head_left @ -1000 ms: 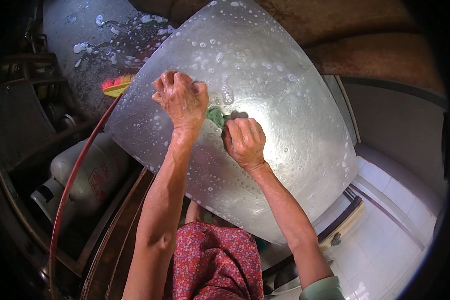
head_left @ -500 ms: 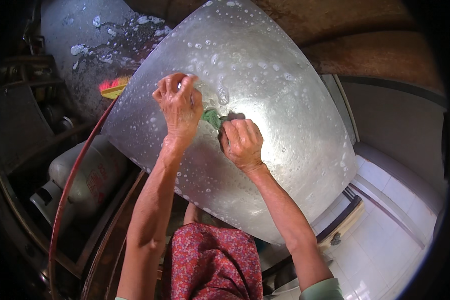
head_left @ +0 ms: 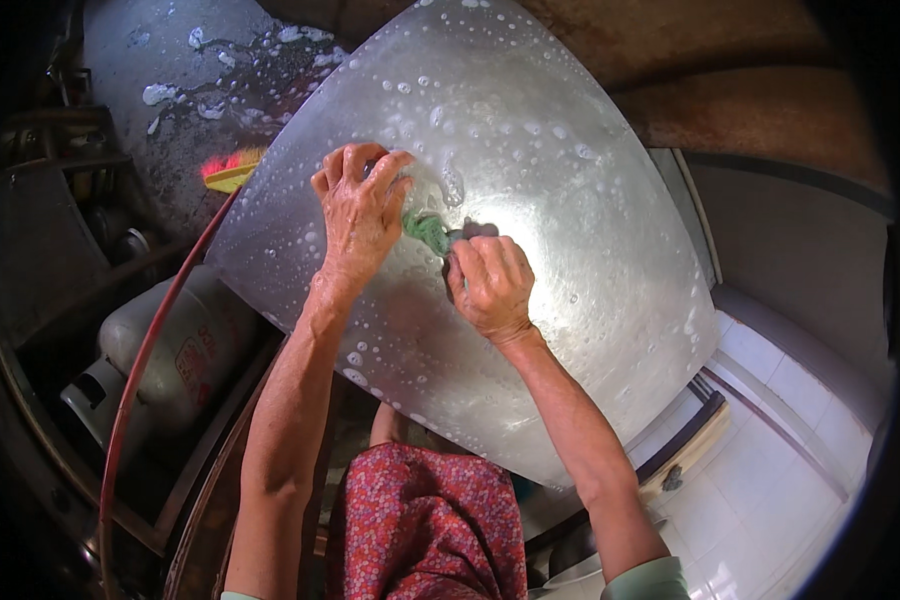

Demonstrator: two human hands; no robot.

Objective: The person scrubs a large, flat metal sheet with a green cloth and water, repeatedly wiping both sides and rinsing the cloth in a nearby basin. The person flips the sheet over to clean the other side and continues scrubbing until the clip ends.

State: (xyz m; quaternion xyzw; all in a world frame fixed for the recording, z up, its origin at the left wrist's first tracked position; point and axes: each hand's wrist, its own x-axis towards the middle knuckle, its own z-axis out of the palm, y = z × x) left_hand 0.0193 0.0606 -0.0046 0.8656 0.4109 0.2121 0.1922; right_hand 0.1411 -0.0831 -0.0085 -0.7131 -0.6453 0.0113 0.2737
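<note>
A broad silvery metal tabletop [head_left: 610, 330], wet and dotted with soap suds, fills the middle of the view. On it lies a crumpled green scouring pad [head_left: 427, 230], between my two hands. Closed and curled low over the metal, my right hand [head_left: 492, 285] has the pad's near right end at its thumb and forefinger. My left hand [head_left: 362, 205] is bent over the surface to the pad's left, fingers crooked but apart. Nothing shows in its fingers, and its palm side is hidden.
Left of the tabletop lies a grey gas cylinder [head_left: 175, 340], with a red pole [head_left: 160, 320] crossing in front. A yellow broom head with pink bristles [head_left: 232, 172] touches the table's far left edge. Brown wooden boards [head_left: 750, 110] stand behind; white tiles [head_left: 760, 470] show at right.
My left hand has turned slightly, its fingers spreading a little to the right. The right hand keeps its curled grip at the pad, and the view has shifted slightly.
</note>
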